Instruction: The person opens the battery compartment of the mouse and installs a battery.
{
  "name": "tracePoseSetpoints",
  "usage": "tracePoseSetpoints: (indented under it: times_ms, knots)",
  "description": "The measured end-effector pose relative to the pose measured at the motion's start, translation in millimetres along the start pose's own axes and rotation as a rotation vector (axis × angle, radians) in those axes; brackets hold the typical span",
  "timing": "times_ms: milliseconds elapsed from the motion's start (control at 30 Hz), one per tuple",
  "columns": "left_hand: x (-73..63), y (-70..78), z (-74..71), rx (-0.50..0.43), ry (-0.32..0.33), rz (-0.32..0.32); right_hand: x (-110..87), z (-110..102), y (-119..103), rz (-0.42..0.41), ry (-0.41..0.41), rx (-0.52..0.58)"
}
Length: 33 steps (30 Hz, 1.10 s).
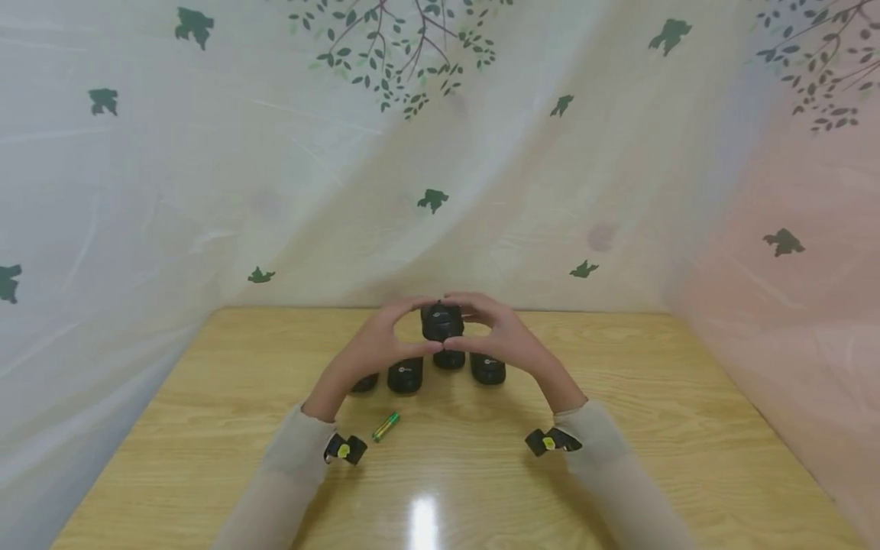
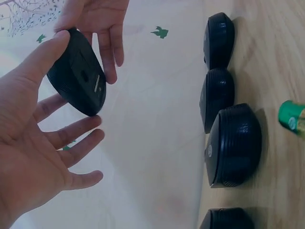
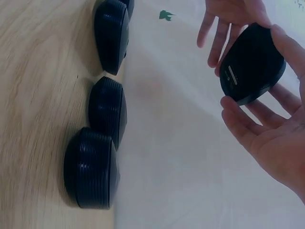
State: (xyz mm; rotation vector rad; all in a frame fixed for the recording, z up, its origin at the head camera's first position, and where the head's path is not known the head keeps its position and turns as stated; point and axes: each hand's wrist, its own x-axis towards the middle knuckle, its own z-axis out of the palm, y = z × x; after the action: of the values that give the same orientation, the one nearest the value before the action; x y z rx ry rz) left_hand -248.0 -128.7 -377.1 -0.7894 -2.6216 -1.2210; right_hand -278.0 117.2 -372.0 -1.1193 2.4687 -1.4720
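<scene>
A black computer mouse [image 1: 442, 322] is held up above the table between both hands. My left hand [image 1: 374, 340] pinches its left side, thumb on the near edge and fingers at the far edge. From the other side my right hand [image 1: 505, 340] holds the same mouse in a matching way. Both wrist views show the underside of the held mouse [image 2: 78, 71], with a small light label on it. Behind and below, several more black mice stand on the wooden table, among them a mouse [image 1: 406, 376] left of centre and another mouse [image 1: 489, 369] at the right.
A green and gold battery [image 1: 386, 427] lies on the wooden table [image 1: 619, 382], near the left wrist. A pale cloth backdrop [image 1: 330, 214] with leaf prints rises behind the table's far edge. Each wrist carries a small black camera, such as the left one [image 1: 354, 449].
</scene>
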Motion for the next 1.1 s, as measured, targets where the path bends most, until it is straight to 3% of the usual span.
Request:
tracePoseSetpoints:
  times_ms: [200, 400, 700, 867, 1100]
  knots:
    - [2.5, -3.3, -1.9, 0.023, 0.008, -0.006, 13.9, 8, 0, 0.037, 0.04, 0.032]
    - [3.1, -12.8, 5.0, 0.089, 0.04, 0.004, 21.5, 17, 0, 0.064, 0.097, 0.035]
    - [2.4, -15.8, 11.1, 0.064, 0.042, -0.04, 23.9, 28, 1, 0.126, 0.165, 0.123]
    - [3.2, -17.4, 14.4, -0.022, 0.027, -0.062, 24.4, 32, 3, 0.143, 0.178, 0.187]
    - [3.0, -16.9, 16.6, -0.201, -0.023, -0.113, 24.7, 36, 7, 0.134, 0.187, 0.19]
